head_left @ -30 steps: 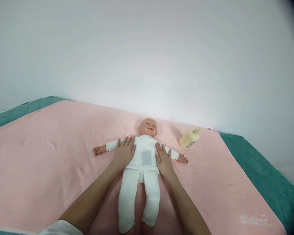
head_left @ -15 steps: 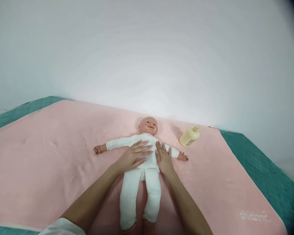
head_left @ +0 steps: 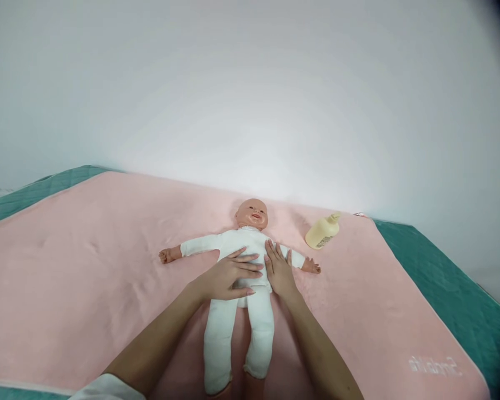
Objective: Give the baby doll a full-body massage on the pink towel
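A baby doll in white clothes lies face up, arms spread, on a pink mat. My left hand rests across the doll's belly, palm down with fingers spread. On the side of its chest nearer the bottle lies my right hand, flat, fingers pointing toward the doll's head. Neither hand grips anything. The doll's feet are partly cut off by the lower edge of the view.
A pale yellow pump bottle lies tilted on the mat, beyond the doll's hand on the right. Green quilted bedding shows around the mat. Behind it stands a plain white wall.
My left hand has slid down from the doll's chest to its belly, its fingertips a little further right. My right hand, the doll and the bottle have stayed put.
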A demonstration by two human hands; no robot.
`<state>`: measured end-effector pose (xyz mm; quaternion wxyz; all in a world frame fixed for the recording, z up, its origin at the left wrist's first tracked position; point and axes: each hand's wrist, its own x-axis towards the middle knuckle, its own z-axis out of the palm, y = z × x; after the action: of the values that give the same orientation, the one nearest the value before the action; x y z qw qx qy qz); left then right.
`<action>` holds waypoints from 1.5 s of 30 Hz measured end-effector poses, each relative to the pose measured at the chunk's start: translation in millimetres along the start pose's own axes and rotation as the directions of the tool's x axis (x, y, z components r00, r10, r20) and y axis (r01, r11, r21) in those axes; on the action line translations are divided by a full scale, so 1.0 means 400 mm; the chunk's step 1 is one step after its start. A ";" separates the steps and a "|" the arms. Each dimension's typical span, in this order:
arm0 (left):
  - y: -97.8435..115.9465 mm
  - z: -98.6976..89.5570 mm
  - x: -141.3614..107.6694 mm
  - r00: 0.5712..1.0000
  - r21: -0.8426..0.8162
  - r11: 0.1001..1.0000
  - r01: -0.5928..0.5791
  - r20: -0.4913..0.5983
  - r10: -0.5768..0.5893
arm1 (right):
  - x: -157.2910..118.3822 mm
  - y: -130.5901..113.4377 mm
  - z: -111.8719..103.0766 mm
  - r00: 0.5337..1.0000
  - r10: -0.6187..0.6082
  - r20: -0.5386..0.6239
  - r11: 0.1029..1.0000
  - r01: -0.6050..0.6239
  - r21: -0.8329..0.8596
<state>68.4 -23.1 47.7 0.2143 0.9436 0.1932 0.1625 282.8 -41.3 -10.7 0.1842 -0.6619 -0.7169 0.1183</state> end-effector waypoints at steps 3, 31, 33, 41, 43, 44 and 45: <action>-0.003 0.003 -0.001 0.999 0.011 0.999 0.039 0.015 -0.039 | 0.000 -0.001 -0.002 1.000 -0.001 0.005 1.000 0.001 0.010; -0.103 0.081 0.006 0.705 0.124 0.751 0.649 -0.469 -0.533 | -0.001 -0.002 -0.002 1.000 0.018 -0.012 0.998 -0.018 0.056; -0.103 0.079 0.006 0.685 0.123 0.735 0.667 -0.488 -0.541 | -0.001 -0.002 -0.002 1.000 0.016 -0.021 0.998 -0.015 0.066; -0.105 0.076 0.005 0.676 0.125 0.716 0.687 -0.470 -0.567 | -0.007 0.001 -0.003 0.995 0.029 -0.100 0.991 -0.015 0.134; -0.107 0.078 0.005 0.679 0.125 0.720 0.683 -0.473 -0.561 | -0.008 0.003 -0.002 0.990 0.030 -0.137 0.987 -0.008 0.158; -0.107 0.079 0.005 0.680 0.126 0.721 0.681 -0.476 -0.558 | -0.009 0.003 -0.002 0.988 0.024 -0.153 0.985 0.003 0.173; -0.108 0.080 0.004 0.680 0.128 0.722 0.680 -0.479 -0.556 | -0.010 0.003 -0.003 0.986 0.010 -0.166 0.981 0.022 0.190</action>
<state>69.6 2.9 0.7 0.0681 0.7853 0.5660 0.2415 284.5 -45.3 -10.5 0.3064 -0.6464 -0.6864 0.1307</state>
